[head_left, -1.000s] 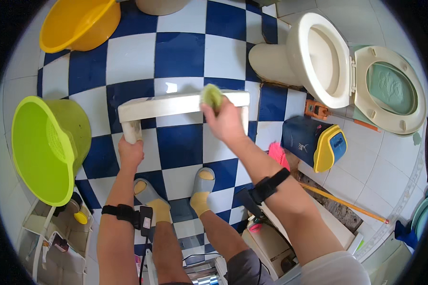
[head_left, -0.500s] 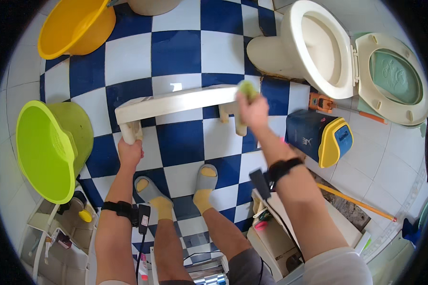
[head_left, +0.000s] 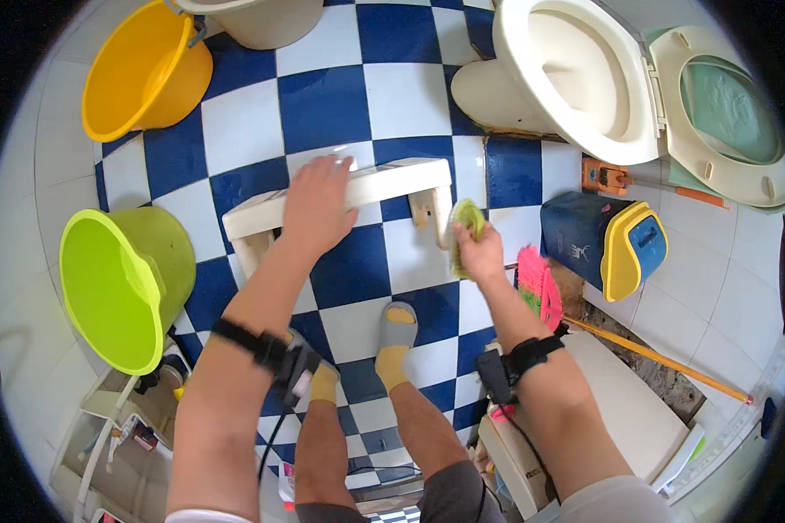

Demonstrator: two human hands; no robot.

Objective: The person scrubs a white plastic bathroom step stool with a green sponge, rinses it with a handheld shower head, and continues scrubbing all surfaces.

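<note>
A white stool [head_left: 384,181] stands on the checkered floor in front of me, its seat seen nearly edge-on and its legs toward me. My left hand [head_left: 317,202] lies across the seat's edge, fingers stretched out and thumb spread apart. In my right hand [head_left: 483,251] is a soft green cloth [head_left: 465,228], pinched between thumb and fingers. The cloth is beside the stool's right front leg [head_left: 442,218] and appears to touch it. My left forearm hides part of the left leg [head_left: 251,250].
A lime tub [head_left: 148,270] and a yellow basin [head_left: 148,74] are on the left, with a grey bucket [head_left: 270,22] at the back. On the right are a toilet [head_left: 506,96], a blue-yellow bin [head_left: 584,240], a pink brush head [head_left: 541,283] and a low white cabinet [head_left: 602,410].
My left hand has let go of the stool's left leg and moved up onto the seat. My right hand has brought the green cloth down from the seat's right end to the right leg.
</note>
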